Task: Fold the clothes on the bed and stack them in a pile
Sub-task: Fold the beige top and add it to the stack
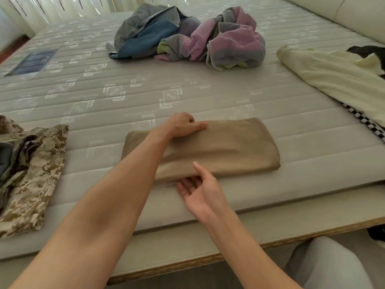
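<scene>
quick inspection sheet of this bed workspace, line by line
surface: bare quilted mattress, wooden frame edge in front.
job's things: folded tan garment near the front edge; camouflage garment at left; unfolded heap of grey, blue and pink clothes at the back; cream garment and checkered cloth at right.
clutter: nothing seen.
grippers: left hand rests on the tan garment's far edge; right hand open, fingers at its near edge.
cables: nothing seen.
surroundings: curtains behind, cushioned panel at right.

One head-worn view: you look forward and down across the mattress (208,94) from its near edge, close in, far side toward curtains (52,7).
</scene>
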